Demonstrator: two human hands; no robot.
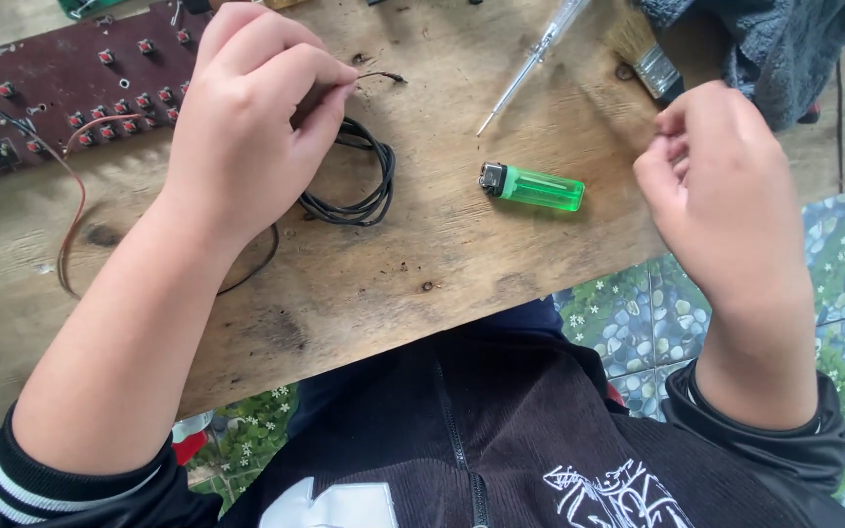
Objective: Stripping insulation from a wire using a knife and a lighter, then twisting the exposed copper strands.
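On a worn wooden tabletop [422,264] over pebble-patterned floor tiles [638,323], the left hand [246,117] pinches a black wire [359,181] at eleven o'clock; the right hand [726,196], loosely curled, holds nothing visible at two o'clock beside a green lighter [535,186].

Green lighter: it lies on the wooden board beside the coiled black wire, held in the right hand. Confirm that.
Not held. In the head view the green lighter lies free on the wooden board, between the coiled black wire and the right hand, which touches neither.

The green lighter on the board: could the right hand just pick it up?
Probably yes. The right hand hovers empty just beside the green lighter, with only bare wooden board between them.
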